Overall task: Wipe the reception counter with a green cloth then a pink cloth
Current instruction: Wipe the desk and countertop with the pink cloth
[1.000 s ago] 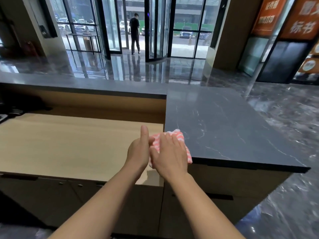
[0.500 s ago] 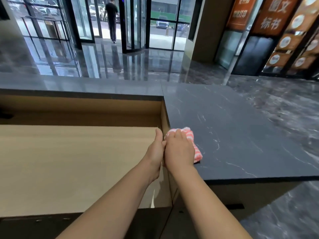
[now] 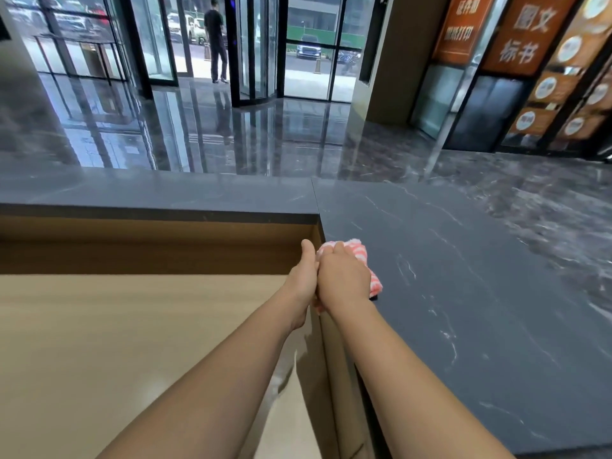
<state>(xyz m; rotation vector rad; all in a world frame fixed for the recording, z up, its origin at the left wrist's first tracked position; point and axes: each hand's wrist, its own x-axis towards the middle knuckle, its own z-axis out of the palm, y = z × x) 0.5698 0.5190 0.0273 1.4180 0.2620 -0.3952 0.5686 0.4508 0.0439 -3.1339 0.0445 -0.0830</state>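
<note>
the person's right hand [image 3: 344,279] is lying on top of the pink cloth [image 3: 360,252], fingers curling down over its far edge and holding it flat against the dark reception counter [image 3: 463,293]. the cloth is sitting at about 12 o'clock from the person, right at the counter's left edge near its inner corner, with pink-and-white stripes showing beyond the knuckles and at the hand's 4 o'clock side. the left hand [image 3: 303,276] is standing on edge at the right hand's 9 o'clock, touching it, thumb pointing up toward 12 o'clock; its fingers are hiding behind the palm, so it is not possible to tell whether they are gripping anything. a small bit of pink is peeking out under both wrists at 6 o'clock. a lower wooden desk [image 3: 132,342] is spreading out from 7 to 10 o'clock, below the dark top. far off at 11 o'clock a person in black [image 3: 217,41] is standing by glass doors, and orange signs [image 3: 530,31] are hanging at 2 o'clock above the glossy floor [image 3: 231,134].
</note>
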